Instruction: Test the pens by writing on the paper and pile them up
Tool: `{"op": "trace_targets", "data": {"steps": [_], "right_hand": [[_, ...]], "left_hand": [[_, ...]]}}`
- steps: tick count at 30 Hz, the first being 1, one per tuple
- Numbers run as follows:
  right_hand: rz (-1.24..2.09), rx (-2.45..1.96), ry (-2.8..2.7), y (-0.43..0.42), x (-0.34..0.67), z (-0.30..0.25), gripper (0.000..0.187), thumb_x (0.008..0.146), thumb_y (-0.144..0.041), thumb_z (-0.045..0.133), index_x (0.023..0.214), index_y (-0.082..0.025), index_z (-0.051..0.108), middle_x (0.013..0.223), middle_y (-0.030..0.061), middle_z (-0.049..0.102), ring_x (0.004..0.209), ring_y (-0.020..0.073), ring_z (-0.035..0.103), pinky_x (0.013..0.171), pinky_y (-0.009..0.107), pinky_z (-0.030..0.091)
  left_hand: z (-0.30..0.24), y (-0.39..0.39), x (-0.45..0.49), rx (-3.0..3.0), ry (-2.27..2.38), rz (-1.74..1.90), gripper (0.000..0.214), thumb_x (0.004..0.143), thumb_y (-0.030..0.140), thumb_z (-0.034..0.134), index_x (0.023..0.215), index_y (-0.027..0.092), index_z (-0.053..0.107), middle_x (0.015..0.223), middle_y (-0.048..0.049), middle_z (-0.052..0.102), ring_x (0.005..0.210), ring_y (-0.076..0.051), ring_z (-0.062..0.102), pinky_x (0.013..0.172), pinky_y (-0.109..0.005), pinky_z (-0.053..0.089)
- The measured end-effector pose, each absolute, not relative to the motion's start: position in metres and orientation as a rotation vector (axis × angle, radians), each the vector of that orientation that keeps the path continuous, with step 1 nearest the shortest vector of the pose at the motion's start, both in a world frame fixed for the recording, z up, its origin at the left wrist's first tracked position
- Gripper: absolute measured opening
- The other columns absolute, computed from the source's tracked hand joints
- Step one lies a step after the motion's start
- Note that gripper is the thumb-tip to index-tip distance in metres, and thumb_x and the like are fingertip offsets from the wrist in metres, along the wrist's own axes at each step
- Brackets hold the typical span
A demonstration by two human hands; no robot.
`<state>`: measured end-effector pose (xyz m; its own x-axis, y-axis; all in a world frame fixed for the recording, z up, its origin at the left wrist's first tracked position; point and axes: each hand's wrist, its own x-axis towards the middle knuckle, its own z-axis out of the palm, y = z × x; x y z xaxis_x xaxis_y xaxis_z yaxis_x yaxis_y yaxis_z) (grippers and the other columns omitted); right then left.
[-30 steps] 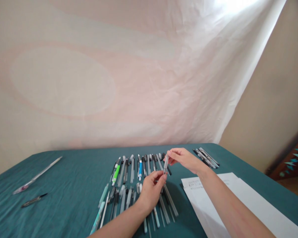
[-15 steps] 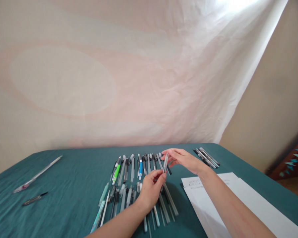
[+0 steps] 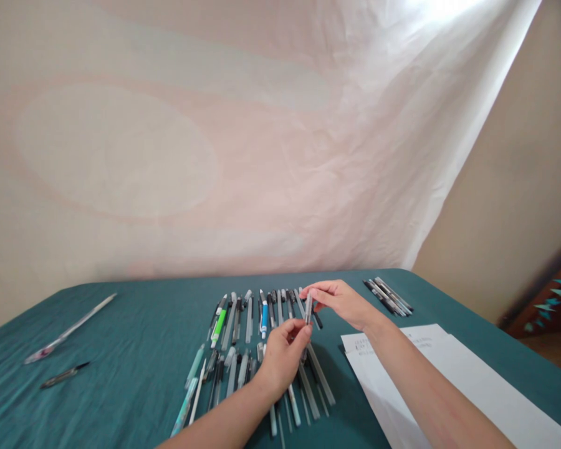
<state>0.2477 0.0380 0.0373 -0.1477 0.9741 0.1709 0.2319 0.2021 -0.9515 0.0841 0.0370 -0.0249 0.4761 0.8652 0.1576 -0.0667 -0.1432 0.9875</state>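
A clear pen (image 3: 308, 308) stands nearly upright between my two hands, above the pens laid on the table. My left hand (image 3: 285, 351) is closed round its lower part, thumb against the fingertips. At its upper end, my right hand (image 3: 339, 302) pinches the pen between thumb and fingers. Beneath and around the hands lie two rows of pens, among them a green pen (image 3: 219, 327) and a blue-and-white pen (image 3: 264, 317). My left forearm and hand hide part of the nearer row.
White paper sheets (image 3: 453, 380) with some writing lie under my right forearm. Several dark pens (image 3: 388, 296) are grouped at the back right. A long pale stick-like item (image 3: 77, 325) and a lone pen (image 3: 65, 375) lie left on the green cloth (image 3: 135, 355).
My right hand has shifted slightly left and its thumb and fingers have closed on the upper end of the pen. My left hand has hardly moved.
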Motion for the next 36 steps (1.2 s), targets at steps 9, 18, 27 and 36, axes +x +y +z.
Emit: {"op": "trace_targets", "data": {"steps": [9,18,27,36], "right_hand": [[0.767,-1.333,-1.580,0.038,0.237,0.036,0.031,0.072,-0.042,0.058,0.074,-0.014,0.069,0.067,0.0030,0.065,0.060,0.0135,0.052,0.055,0.024,0.040],[0.888,-1.257,-1.485,0.035,0.229,0.038,0.034,0.078,-0.043,0.051,0.090,-0.016,0.066,0.083,0.0052,0.065,0.071,0.0147,0.055,0.059,0.024,0.043],[0.968,-1.135,-1.454,0.035,0.232,0.039,0.031,0.077,-0.040,0.054,0.088,-0.015,0.069,0.087,0.0055,0.067,0.070,0.0135,0.056,0.066,0.027,0.043],[0.840,-1.129,-1.646,0.024,0.228,0.055,0.040,0.082,-0.039,0.047,0.116,-0.018,0.052,0.099,0.0066,0.063,0.072,0.0127,0.058,0.065,0.026,0.046]], "left_hand": [[-0.029,0.033,0.086,1.494,0.778,0.989,0.027,0.072,0.042,0.057,0.069,0.016,0.052,0.061,0.0024,0.048,0.055,-0.010,0.041,0.053,-0.020,0.034],[-0.022,0.035,0.084,1.426,0.674,0.954,0.028,0.074,0.042,0.056,0.076,0.014,0.053,0.062,0.0026,0.048,0.058,-0.010,0.043,0.055,-0.021,0.034],[-0.015,0.035,0.084,1.370,0.610,0.921,0.024,0.074,0.038,0.058,0.074,0.015,0.052,0.068,-0.0001,0.053,0.073,-0.015,0.051,0.066,-0.024,0.036],[-0.002,0.032,0.082,1.155,0.570,0.861,0.026,0.076,0.037,0.058,0.086,0.013,0.060,0.078,-0.0036,0.060,0.073,-0.012,0.052,0.069,-0.024,0.037]]}}
